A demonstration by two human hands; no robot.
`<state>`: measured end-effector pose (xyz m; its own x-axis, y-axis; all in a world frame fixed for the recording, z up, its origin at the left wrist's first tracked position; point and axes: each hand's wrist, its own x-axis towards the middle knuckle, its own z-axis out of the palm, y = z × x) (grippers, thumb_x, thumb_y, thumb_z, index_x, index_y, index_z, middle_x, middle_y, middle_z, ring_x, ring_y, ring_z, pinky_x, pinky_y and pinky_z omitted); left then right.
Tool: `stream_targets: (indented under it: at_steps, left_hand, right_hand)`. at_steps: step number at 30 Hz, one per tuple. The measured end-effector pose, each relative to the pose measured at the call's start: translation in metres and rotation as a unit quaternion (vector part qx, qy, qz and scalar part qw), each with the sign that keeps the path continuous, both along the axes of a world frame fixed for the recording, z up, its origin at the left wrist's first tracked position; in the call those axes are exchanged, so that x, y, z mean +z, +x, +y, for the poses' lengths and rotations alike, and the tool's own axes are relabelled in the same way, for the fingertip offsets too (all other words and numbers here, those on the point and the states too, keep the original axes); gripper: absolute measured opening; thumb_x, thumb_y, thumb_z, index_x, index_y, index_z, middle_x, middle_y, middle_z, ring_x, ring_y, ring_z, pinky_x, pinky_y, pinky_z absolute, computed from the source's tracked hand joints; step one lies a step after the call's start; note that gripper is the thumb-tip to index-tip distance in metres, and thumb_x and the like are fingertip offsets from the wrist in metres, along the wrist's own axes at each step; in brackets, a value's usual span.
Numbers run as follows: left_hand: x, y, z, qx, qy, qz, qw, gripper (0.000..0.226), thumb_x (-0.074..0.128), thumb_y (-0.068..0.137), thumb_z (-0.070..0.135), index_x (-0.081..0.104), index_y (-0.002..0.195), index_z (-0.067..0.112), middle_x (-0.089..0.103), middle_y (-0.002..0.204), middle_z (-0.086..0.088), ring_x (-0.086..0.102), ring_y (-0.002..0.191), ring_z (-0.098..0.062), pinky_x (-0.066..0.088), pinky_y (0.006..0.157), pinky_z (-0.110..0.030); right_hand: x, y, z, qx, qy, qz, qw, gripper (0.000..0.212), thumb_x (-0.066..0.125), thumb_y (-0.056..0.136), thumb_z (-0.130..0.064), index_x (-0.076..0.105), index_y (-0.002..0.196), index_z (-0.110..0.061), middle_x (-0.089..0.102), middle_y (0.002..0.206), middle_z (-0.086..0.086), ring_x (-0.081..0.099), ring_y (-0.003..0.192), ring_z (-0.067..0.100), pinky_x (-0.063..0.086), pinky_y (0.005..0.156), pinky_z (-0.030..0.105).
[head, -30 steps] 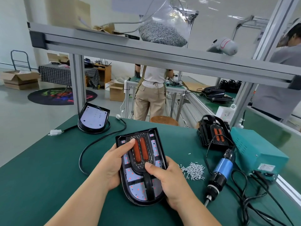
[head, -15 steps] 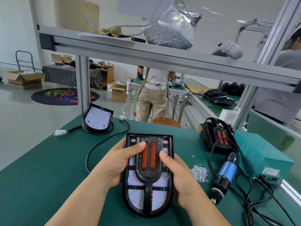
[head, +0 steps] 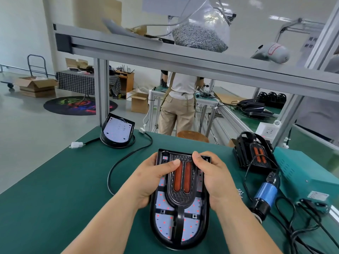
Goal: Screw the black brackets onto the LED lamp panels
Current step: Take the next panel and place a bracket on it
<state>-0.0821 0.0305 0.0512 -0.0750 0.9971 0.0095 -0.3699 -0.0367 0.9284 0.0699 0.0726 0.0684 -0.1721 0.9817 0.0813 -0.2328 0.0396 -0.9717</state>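
Head view: the panel (head: 178,223) lies flat on the table (head: 60,182), between the two hands, with the black bracket (head: 180,182) seated on top of it. The left hand (head: 149,177) wraps the panel's left edge, thumb laid across the bracket's top beside the orange strips; the right hand (head: 213,177) clasps the right edge, thumb curled over the bracket's far end. Both hands are closed around the pair, pressing in from either side, probably to square the bracket over its screw holes and keep it from sliding before any fastening starts. No screw is visibly in place, so this reads as the alignment step.

Just beyond the right hand, the driver (head: 265,196) rests on the table, within easy reach, and a few loose screws (head: 240,192) peek out beside that wrist. Farther right of that hand sits another bracketed lamp (head: 254,153). Well beyond the left hand, a bare panel (head: 117,130) waits with its cable (head: 126,156) trailing toward the hands.
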Motion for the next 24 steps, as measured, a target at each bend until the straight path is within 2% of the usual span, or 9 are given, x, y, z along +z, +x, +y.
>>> stream_targets:
  at_steps: [4, 7, 9, 11, 13, 15, 17, 21, 24]
  left_hand:
    - [-0.003, 0.004, 0.003, 0.023, -0.021, 0.034, 0.999, 0.051, 0.076, 0.071, 0.034, 0.066, 0.114, 0.009, 0.076, 0.104, -0.014, 0.073, 0.092, -0.03, 0.056, 0.092, -0.051]
    - [-0.008, -0.002, 0.003, 0.017, -0.067, 0.008, 0.998, 0.065, 0.07, 0.073, 0.049, 0.063, 0.124, 0.009, 0.075, 0.11, -0.015, 0.071, 0.102, -0.034, 0.051, 0.099, -0.054]
    - [-0.013, -0.003, 0.002, -0.021, -0.09, -0.023, 0.995, 0.065, 0.067, 0.073, 0.052, 0.067, 0.123, 0.011, 0.074, 0.114, -0.012, 0.072, 0.104, -0.03, 0.056, 0.093, -0.048]
    - [-0.022, 0.004, 0.004, -0.015, -0.092, -0.045, 0.995, 0.065, 0.071, 0.066, 0.045, 0.064, 0.123, 0.014, 0.075, 0.112, -0.009, 0.074, 0.095, -0.025, 0.061, 0.078, -0.042]
    - [-0.03, 0.011, 0.007, 0.014, -0.079, -0.069, 0.994, 0.063, 0.075, 0.063, 0.034, 0.061, 0.121, 0.015, 0.076, 0.108, -0.007, 0.076, 0.087, -0.022, 0.061, 0.066, -0.036]
    - [-0.034, 0.01, 0.01, 0.047, -0.063, -0.09, 0.993, 0.058, 0.075, 0.064, 0.024, 0.061, 0.119, 0.012, 0.077, 0.104, -0.008, 0.076, 0.083, -0.02, 0.06, 0.06, -0.033]
    - [-0.034, 0.002, 0.012, 0.057, -0.043, -0.096, 0.993, 0.056, 0.076, 0.065, 0.019, 0.06, 0.119, 0.011, 0.077, 0.106, -0.009, 0.076, 0.086, -0.02, 0.06, 0.061, -0.034]
    - [-0.037, -0.01, 0.013, 0.031, -0.024, -0.072, 0.997, 0.063, 0.079, 0.06, 0.015, 0.059, 0.12, 0.012, 0.075, 0.112, -0.011, 0.074, 0.097, -0.027, 0.061, 0.069, -0.042]
    - [-0.036, -0.015, 0.012, 0.019, -0.012, -0.04, 0.999, 0.065, 0.08, 0.06, 0.015, 0.06, 0.122, 0.015, 0.074, 0.114, -0.01, 0.073, 0.099, -0.027, 0.062, 0.073, -0.044]
  right_hand:
    - [-0.004, 0.001, 0.002, -0.035, -0.015, 0.024, 0.999, 0.026, 0.07, 0.09, -0.014, 0.061, 0.065, -0.014, 0.062, 0.076, 0.017, 0.06, 0.067, 0.025, 0.052, 0.066, 0.037]
    - [-0.011, 0.006, 0.013, -0.125, -0.061, 0.1, 0.985, 0.028, 0.066, 0.094, -0.016, 0.053, 0.07, -0.012, 0.063, 0.069, 0.013, 0.061, 0.058, 0.023, 0.054, 0.063, 0.035]
    - [-0.015, 0.012, 0.02, -0.163, -0.086, 0.17, 0.968, 0.02, 0.061, 0.098, -0.019, 0.053, 0.081, -0.011, 0.066, 0.072, 0.009, 0.065, 0.058, 0.02, 0.055, 0.059, 0.031]
    - [-0.021, 0.013, 0.023, -0.159, -0.101, 0.208, 0.96, 0.018, 0.055, 0.101, -0.02, 0.06, 0.102, -0.003, 0.069, 0.083, 0.01, 0.067, 0.064, 0.017, 0.054, 0.056, 0.027]
    - [-0.028, 0.011, 0.023, -0.143, -0.113, 0.196, 0.963, 0.031, 0.053, 0.1, -0.019, 0.058, 0.119, 0.005, 0.068, 0.096, 0.015, 0.067, 0.075, 0.021, 0.055, 0.058, 0.028]
    - [-0.033, 0.01, 0.023, -0.125, -0.13, 0.184, 0.966, 0.037, 0.053, 0.096, -0.018, 0.055, 0.124, 0.006, 0.067, 0.099, 0.017, 0.065, 0.08, 0.024, 0.055, 0.06, 0.029]
    - [-0.036, 0.012, 0.022, -0.104, -0.152, 0.17, 0.968, 0.039, 0.054, 0.093, -0.019, 0.056, 0.125, 0.004, 0.068, 0.096, 0.014, 0.066, 0.082, 0.025, 0.056, 0.064, 0.034]
    - [-0.036, 0.02, 0.022, -0.042, -0.153, 0.113, 0.981, 0.04, 0.061, 0.093, -0.037, 0.067, 0.119, -0.008, 0.076, 0.1, 0.011, 0.072, 0.083, 0.024, 0.058, 0.068, 0.035]
    - [-0.032, 0.023, 0.016, 0.021, -0.123, 0.03, 0.992, 0.051, 0.07, 0.076, -0.049, 0.07, 0.114, -0.014, 0.077, 0.103, 0.009, 0.074, 0.084, 0.021, 0.058, 0.062, 0.031]
